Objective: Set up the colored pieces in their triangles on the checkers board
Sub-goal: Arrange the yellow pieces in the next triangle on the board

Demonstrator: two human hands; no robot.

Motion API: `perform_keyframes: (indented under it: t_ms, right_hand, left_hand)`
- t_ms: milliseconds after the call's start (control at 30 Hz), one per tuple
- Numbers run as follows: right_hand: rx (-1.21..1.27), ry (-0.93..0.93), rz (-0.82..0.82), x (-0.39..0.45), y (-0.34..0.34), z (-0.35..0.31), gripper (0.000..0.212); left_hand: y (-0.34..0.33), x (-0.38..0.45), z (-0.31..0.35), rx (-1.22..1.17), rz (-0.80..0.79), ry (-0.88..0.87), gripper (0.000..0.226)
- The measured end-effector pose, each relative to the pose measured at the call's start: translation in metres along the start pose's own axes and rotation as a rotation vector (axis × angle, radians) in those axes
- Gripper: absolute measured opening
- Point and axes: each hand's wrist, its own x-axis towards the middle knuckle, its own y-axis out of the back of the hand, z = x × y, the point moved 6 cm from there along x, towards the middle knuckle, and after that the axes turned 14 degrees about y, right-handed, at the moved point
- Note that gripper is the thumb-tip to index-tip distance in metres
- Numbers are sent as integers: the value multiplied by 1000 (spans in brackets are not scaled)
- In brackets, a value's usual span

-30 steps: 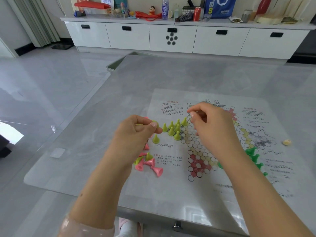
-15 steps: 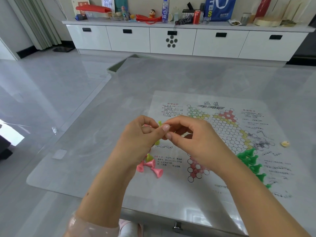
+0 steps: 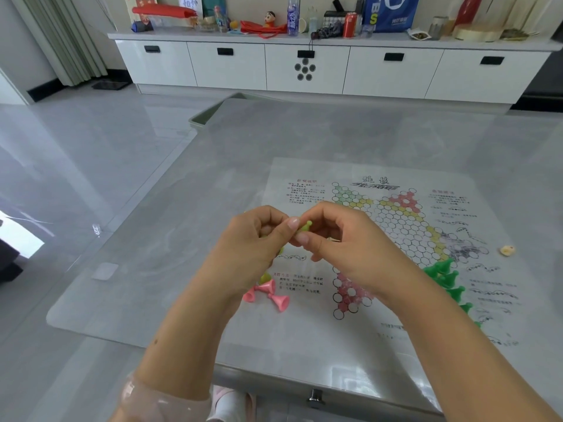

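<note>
The paper checkers board (image 3: 405, 226) lies flat on the grey table. My left hand (image 3: 253, 239) and my right hand (image 3: 338, 239) meet above its left side, both pinching one yellow-green piece (image 3: 305, 227) between their fingertips. The left hand seems to hold more yellow-green pieces in its palm. Three pink pieces (image 3: 268, 295) lie tipped over left of the board's near red triangle (image 3: 350, 295). Dark green pieces (image 3: 446, 277) stand in a row at the right. The yellow-green pieces on the board are hidden by my hands.
A small cream-coloured object (image 3: 507, 250) lies at the board's right edge. A clear mat (image 3: 103, 271) covers the table; its near edge (image 3: 274, 382) runs just in front of me. A white cabinet (image 3: 304, 65) with clutter stands far behind.
My right hand came back from the board's far left corner to meet my left hand. Both now pinch one yellow-green piece together.
</note>
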Motion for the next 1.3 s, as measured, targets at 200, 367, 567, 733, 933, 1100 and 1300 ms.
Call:
perform_keyframes:
  t_ms: [200, 367, 567, 733, 933, 1100, 1300]
  right_hand:
    - [-587, -96, 239, -3, 37, 16, 7]
    - [-781, -165, 224, -6, 44, 30, 9]
    - [-767, -181, 256, 0, 37, 41, 5]
    - [-799, -192, 261, 3, 34, 48, 10]
    - [-783, -179, 273, 5, 32, 51, 12]
    - [-762, -198, 267, 6, 29, 56, 7]
    - [-774, -197, 255, 7, 28, 57, 6]
  left_hand:
    - [15, 4, -12, -81, 203, 126, 15]
    - [24, 5, -13, -41, 272, 162, 31]
    - [20, 5, -15, -50, 233, 180, 32]
    - [17, 3, -11, -54, 212, 119, 29]
    - [29, 3, -6, -64, 343, 20, 19]
    - [36, 0, -2, -35, 387, -82, 27]
    - [38, 1, -5, -111, 391, -41, 20]
